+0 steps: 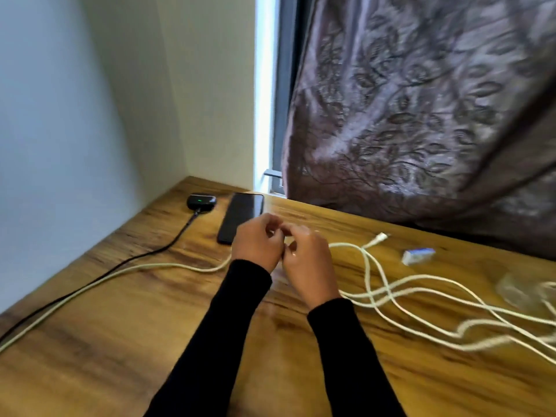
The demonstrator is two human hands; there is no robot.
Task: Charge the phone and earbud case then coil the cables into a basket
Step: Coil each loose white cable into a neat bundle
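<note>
A black earbud case (201, 201) with a green light lit sits at the table's far left corner, and a black cable (126, 261) is plugged into it. To the case's right lies a dark phone (240, 216), face up. My left hand (257, 243) and my right hand (305, 260) meet just in front of the phone, fingers curled around the end of a white cable (168, 266) that runs off to the left. The plug itself is hidden by my fingers. More white cables (421, 299) lie loose and tangled on the right.
The wooden table (120, 356) sits in a corner against white walls. A patterned curtain (421, 115) hangs over the back right edge. A small white and blue block (418, 255) and a clear plastic wrapper (517, 288) lie at the right.
</note>
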